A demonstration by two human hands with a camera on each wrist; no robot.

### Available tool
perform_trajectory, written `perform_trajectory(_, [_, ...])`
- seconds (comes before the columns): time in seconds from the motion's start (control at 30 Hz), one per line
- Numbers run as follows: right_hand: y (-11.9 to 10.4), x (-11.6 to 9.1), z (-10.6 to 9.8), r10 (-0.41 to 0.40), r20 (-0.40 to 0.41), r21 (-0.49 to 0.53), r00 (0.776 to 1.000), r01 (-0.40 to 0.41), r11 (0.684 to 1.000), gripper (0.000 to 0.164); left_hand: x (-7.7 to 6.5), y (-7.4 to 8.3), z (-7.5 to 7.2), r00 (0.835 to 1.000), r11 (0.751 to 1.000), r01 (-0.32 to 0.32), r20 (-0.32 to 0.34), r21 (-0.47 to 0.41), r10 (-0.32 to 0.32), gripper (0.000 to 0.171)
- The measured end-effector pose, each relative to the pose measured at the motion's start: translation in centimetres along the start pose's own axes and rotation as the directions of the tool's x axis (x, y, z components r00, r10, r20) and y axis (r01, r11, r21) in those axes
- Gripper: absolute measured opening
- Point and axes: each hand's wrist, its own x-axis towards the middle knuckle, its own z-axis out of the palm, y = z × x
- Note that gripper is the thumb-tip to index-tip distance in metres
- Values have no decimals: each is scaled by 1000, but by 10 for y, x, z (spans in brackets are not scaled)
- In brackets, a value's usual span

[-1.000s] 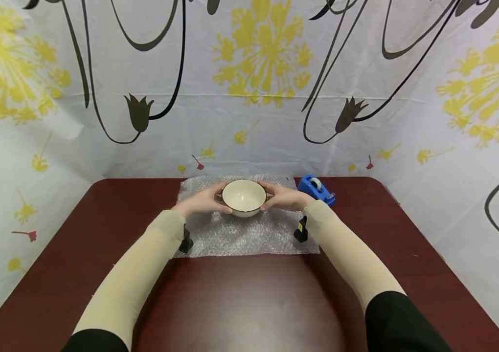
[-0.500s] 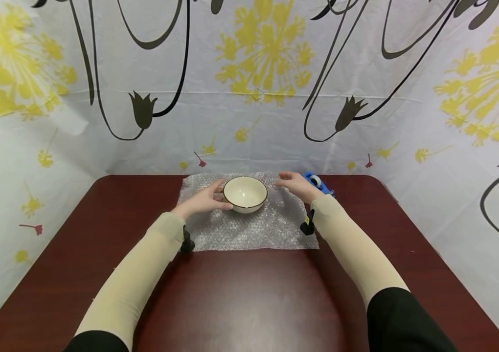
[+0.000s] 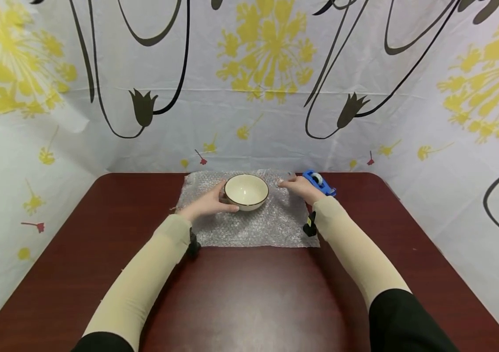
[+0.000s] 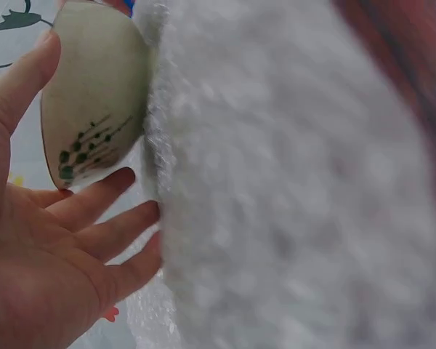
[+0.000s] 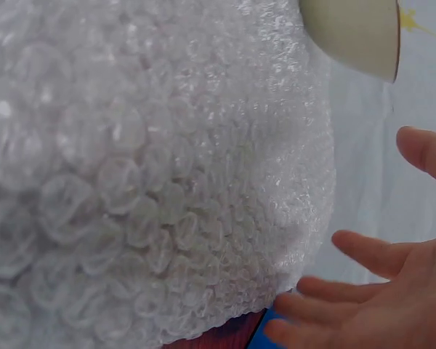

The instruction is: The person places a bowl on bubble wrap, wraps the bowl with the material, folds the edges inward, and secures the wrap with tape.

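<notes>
A cream bowl [image 3: 246,190] with a dark rim stands upright on a sheet of bubble wrap [image 3: 254,234]. My left hand [image 3: 210,202] holds its left side, thumb in front and index finger behind. In the left wrist view, a dark green plant pattern marks the outside of the bowl [image 4: 98,94], and the other fingers spread beside the wrap. To the right of the bowl and apart from it is my right hand [image 3: 301,188]. In the right wrist view its thumb and fingers [image 5: 370,254] are spread, with the lower fingertips right at the wrap's edge.
A blue tape dispenser [image 3: 318,182] with a roll of tape stands just behind my right hand, beside the wrap. The dark red table [image 3: 249,293] reaches back to a patterned sheet [image 3: 249,151] that hangs behind it and along both sides.
My right hand has let go of the bowl and moved right, to the wrap's right part. The left hand stays at the bowl, which remains on the wrap.
</notes>
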Motion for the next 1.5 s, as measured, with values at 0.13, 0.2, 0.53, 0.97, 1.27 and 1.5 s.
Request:
perform_trajectory(0.13, [0,0,1,1,6,-2,1000,-1,1000,78,0,6,2,999,999,-36,-24,-30,35,108])
perform_trajectory(0.2, [-2,-1,2,7,7,-1,1000,-7,1000,84,1,6,3,998,999,-44,-37,-11,44,108])
perform_trajectory(0.53, [-7,0,-2,24,-135,69,991,-15,998,86,5,12,8,992,998,-32,-118,50,38,112])
perform_trajectory(0.97, [-7,11,5,21,-291,185,956,35,982,72,-3,8,12,990,996,23,-138,85,-11,112])
perform_trajectory(1.27, [-20,6,4,-52,-349,100,936,93,991,52,-1,9,13,987,993,52,-157,108,-34,113])
perform_trajectory(1.5, [-25,11,5,-127,-323,47,938,150,988,35,-2,9,15,985,983,73,-168,170,-44,116])
